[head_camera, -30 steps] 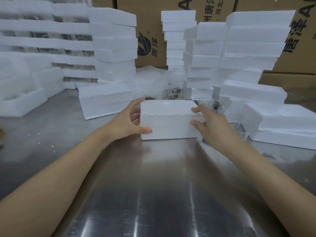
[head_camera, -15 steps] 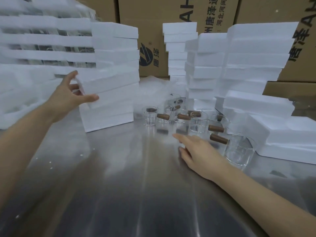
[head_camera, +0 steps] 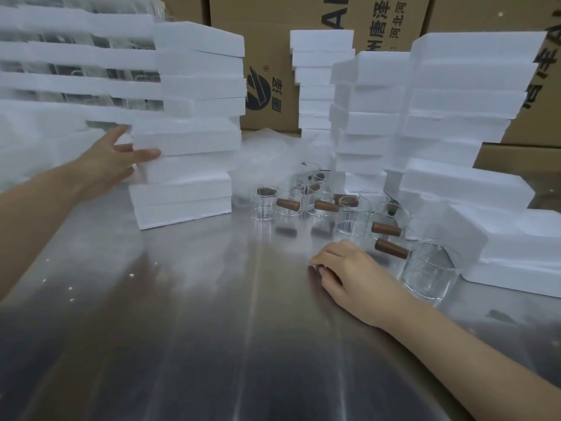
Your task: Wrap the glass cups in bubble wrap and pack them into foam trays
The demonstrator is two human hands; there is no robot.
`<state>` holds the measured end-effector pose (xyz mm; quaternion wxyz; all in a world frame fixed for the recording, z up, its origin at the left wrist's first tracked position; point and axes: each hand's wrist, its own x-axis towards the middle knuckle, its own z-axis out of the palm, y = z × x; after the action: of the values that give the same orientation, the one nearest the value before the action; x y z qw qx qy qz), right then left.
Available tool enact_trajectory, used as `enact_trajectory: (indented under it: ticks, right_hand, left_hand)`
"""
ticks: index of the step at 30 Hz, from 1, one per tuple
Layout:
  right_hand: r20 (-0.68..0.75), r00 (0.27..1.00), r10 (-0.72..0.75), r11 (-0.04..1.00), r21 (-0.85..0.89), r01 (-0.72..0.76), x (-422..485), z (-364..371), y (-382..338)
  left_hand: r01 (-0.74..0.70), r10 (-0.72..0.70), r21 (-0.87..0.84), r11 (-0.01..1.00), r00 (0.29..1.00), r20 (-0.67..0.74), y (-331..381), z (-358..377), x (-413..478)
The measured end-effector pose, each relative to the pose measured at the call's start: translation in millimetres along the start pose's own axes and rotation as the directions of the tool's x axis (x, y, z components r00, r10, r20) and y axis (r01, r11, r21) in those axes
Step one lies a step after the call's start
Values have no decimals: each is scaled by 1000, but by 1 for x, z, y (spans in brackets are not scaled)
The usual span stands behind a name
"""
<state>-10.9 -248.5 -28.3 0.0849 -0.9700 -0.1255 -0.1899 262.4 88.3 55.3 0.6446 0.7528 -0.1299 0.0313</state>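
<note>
Left hand [head_camera: 113, 159] grips foam box [head_camera: 185, 138] atop stack, thumb across its front. Right hand [head_camera: 352, 273] rests on steel table [head_camera: 182, 329], fingers loosely curled, holding nothing. Glass cups [head_camera: 352, 212] w/ wooden handles stand just beyond it, unwrapped; bubble wrap [head_camera: 267, 156] behind.

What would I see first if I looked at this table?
Tall stacks of white foam trays stand along the back of the shiny metal table. In the middle sits a bunch of small glass cups with brown wooden handles. The left hand holds a foam box on the left stack, and the right hand rests on the table near the closest cup.
</note>
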Motion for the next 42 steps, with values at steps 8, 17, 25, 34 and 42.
enact_trajectory:
  ticks: [8,17,25,34,42]
  right_hand:
    - [13,1000,22,999,32,-22,0,0,0]
    - [5,999,37,998,51,-37,0,1,0]
    - [1,999,37,998,49,-37,1,1,0]
    - [-12,999,31,997,78,-30,0,2,0]
    - [-14,1000,25,996,84,-24,0,2,1]
  left_hand:
    - [-97,91,74,993,992,83,-9,-18,0]
    - [-289,281,343,894,957,74,20,3,-12]
    - [-404,369,507,761,913,175,32,2,-14]
    - [-346,312,573,743,936,160,33,-6,8]
    - [-290,290,448,845,954,72,38,-2,5]
